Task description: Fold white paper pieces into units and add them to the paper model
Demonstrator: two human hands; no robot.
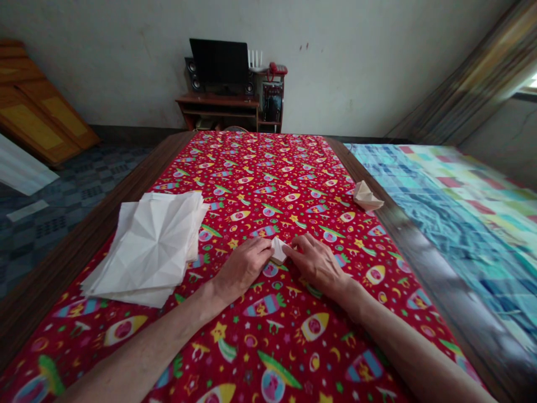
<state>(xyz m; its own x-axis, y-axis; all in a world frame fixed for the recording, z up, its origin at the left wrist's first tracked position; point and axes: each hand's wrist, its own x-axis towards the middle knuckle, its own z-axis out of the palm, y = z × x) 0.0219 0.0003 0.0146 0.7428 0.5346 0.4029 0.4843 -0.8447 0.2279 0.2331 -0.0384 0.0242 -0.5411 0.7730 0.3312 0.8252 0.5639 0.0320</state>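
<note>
A small folded piece of white paper (pixel 277 251) lies on the red patterned cloth (pixel 268 313), between my two hands. My left hand (pixel 248 259) grips its left side, fingers closed together at the edge. From the other side my right hand (pixel 315 260) pinches the paper's right edge, thumb on top. Parts of the paper are hidden under the fingers. To the left is a stack of creased white paper sheets (pixel 157 240), the top one showing fold lines that spread from its centre. Farther right, near the cloth's edge, sits a folded paper shape (pixel 367 196).
Dark wooden bed edges (pixel 377 224) border the cloth on both sides. A bed with a checked blue sheet (pixel 436 212) stands on the right. Beyond the cloth is a desk (pixel 218 101) with a monitor (pixel 220 64) and a red telephone (pixel 277 69). A wooden cabinet (pixel 42 106) stands at left.
</note>
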